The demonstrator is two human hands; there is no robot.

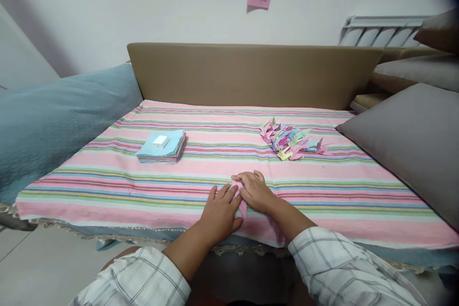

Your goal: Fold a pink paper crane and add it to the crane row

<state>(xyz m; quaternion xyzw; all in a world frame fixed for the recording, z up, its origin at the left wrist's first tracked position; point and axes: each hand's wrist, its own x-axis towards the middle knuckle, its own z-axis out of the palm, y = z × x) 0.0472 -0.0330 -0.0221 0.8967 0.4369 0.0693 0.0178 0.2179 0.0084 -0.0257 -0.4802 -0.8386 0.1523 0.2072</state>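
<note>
A narrow piece of folded pink origami paper [243,208] lies on the striped cloth near the front edge, between my hands. My left hand [221,213] rests flat with its fingers spread, the fingertips on the paper's left side and the thumb by its lower end. From the right, my right hand [256,192] has its thumb and forefinger on the upper part of the paper, its other fingers bent together. Both hands partly cover the paper. Beyond my right hand sits a heap of folded paper cranes [287,141] in several colours.
Left of centre stands a stack of square paper [148,149], blue on top, with a small white block [161,141] on it. The striped cloth [215,124] covers the seat. A brown backrest [244,76], blue-covered armrest [71,114] and grey cushions [409,129] border it.
</note>
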